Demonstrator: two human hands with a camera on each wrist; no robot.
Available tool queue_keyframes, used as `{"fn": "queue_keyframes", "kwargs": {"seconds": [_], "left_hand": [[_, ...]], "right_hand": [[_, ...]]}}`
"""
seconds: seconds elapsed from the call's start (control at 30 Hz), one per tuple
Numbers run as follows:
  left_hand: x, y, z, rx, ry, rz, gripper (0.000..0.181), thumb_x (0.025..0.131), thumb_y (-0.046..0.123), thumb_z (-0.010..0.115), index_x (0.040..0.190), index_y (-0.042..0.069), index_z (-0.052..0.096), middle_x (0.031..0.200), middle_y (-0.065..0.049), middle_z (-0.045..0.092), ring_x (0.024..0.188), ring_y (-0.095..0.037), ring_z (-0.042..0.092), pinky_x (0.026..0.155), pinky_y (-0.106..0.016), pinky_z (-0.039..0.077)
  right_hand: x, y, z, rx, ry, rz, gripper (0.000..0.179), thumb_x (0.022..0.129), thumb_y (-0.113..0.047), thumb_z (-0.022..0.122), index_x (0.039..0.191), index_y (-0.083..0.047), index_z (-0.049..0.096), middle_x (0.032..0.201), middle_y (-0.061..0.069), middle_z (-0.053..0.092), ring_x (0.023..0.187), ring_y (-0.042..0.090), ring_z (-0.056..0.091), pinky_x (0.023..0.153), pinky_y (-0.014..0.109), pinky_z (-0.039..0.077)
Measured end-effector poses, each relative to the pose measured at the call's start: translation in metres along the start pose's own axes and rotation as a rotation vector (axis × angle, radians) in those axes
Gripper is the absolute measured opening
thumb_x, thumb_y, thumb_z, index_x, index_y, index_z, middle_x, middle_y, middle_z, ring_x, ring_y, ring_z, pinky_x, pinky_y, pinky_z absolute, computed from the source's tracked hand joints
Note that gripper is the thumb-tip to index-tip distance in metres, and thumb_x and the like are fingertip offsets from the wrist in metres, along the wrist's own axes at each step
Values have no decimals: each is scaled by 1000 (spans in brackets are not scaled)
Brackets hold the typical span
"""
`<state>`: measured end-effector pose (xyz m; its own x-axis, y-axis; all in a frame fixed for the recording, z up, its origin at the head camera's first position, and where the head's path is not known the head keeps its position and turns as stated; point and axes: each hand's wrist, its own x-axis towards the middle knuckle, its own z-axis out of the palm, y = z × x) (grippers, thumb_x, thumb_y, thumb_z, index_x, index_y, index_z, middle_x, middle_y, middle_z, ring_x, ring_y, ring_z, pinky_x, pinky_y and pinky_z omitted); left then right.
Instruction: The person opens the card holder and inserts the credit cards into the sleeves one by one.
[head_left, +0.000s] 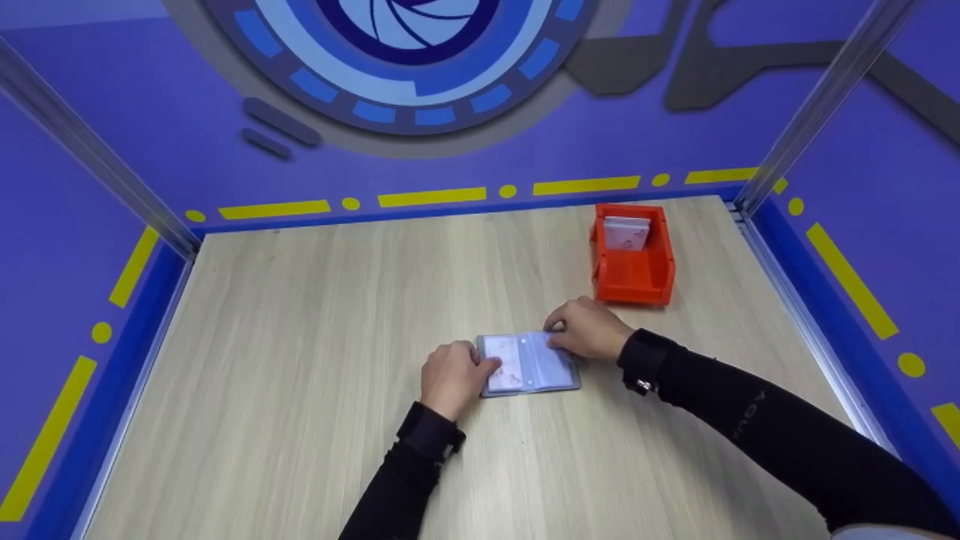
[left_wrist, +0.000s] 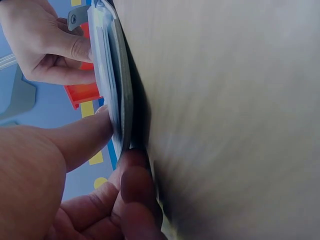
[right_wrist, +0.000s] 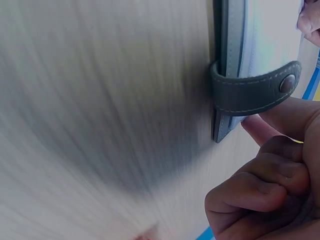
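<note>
A small grey card holder (head_left: 548, 384) lies open on the table, its clear plastic sleeves spread to both sides. A white card with a pinkish print (head_left: 505, 373) shows in the left sleeve; the right sleeve (head_left: 546, 364) looks bluish and plain. My left hand (head_left: 452, 377) grips the left edge, thumb on top and fingers under the cover in the left wrist view. At the upper right corner, my right hand (head_left: 592, 330) pinches the sleeve pages between thumb and forefinger, its other fingers curled. The holder's snap strap (right_wrist: 250, 92) sticks up beside it in the right wrist view.
An orange-red plastic bin (head_left: 634, 294) stands at the back right, beyond my right hand, with a stack of printed cards (head_left: 626, 234) leaning inside. Blue-purple panels (head_left: 450, 172) with metal posts (head_left: 814, 97) border the wooden table (head_left: 315, 337) at the back and sides.
</note>
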<state>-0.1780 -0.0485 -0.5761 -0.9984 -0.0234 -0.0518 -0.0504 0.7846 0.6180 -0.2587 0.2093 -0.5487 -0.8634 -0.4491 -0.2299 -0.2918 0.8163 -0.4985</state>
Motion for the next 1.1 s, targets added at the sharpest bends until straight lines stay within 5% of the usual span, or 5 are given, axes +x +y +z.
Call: {"fn": "queue_keyframes", "kwargs": {"seconds": [0.43,0.67,1.1], "left_hand": [[0,-1,0,2,7,-5,47,92,43,89,67,18,58,68,6,54,62,-14,50,58,-31,37],[1,-2,1,6,19,9,46,91,41,89,66,18,58,68,6,54,62,-13,50,58,-31,37],[0,0,0,12,8,-8,45,91,43,89,68,18,59,70,5,57,64,-14,52,58,-32,38]], "right_hand": [[2,1,-3,31,-80,42,9,103,-21,75,97,-15,78,80,0,66,76,18,61,68,31,47],[0,0,-5,6,-86,-47,21,99,-18,66,79,-14,69,69,-6,54,68,13,53,64,28,40],[-2,-3,-11,44,-159,56,22,107,-29,68,97,-14,82,75,-3,58,76,17,58,69,30,43]]}}
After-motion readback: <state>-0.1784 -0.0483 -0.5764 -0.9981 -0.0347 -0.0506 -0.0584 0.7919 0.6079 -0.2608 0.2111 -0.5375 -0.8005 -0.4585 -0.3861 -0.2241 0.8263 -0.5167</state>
